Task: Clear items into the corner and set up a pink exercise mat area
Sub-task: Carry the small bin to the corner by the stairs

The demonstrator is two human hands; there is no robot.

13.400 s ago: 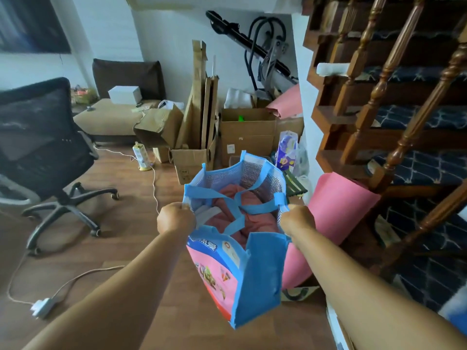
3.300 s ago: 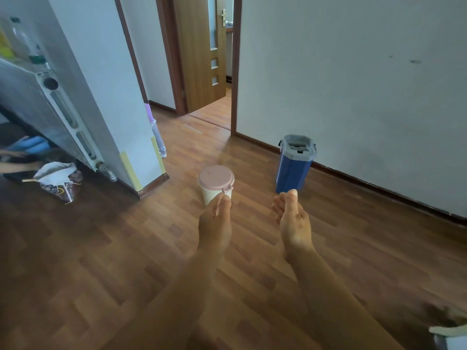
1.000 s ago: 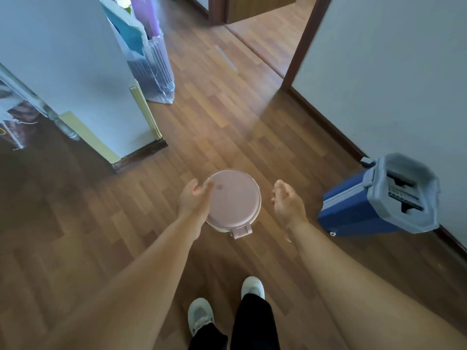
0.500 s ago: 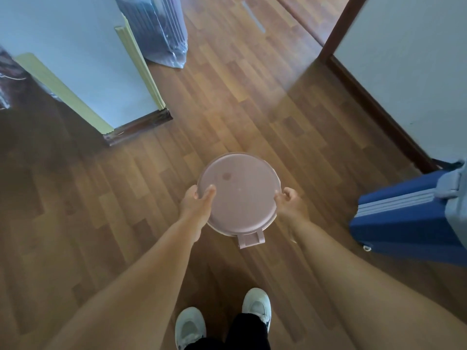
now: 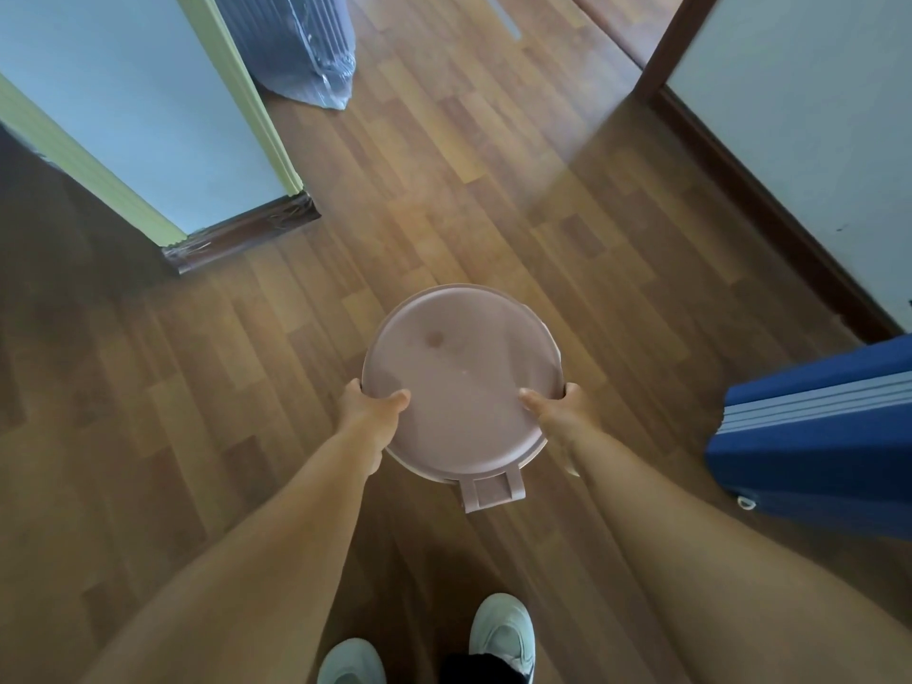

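Note:
A round bin with a pink lid (image 5: 461,382) and a pedal tab on its near side is right below me over the wooden floor. My left hand (image 5: 372,412) grips its left rim, thumb lying on the lid. My right hand (image 5: 557,409) grips the right rim the same way. The bin's body is hidden under the lid. No pink mat is in view.
A blue mop bucket (image 5: 809,446) lies at the right edge by the white wall (image 5: 809,106) and its dark skirting. A wall corner with yellow edge guards (image 5: 232,81) juts in at upper left, with a plastic-wrapped item (image 5: 301,46) behind it. My shoes (image 5: 503,634) are below.
Both hands have closed onto the bin's rim, thumbs now on the lid. The view has come closer and more directly above the bin.

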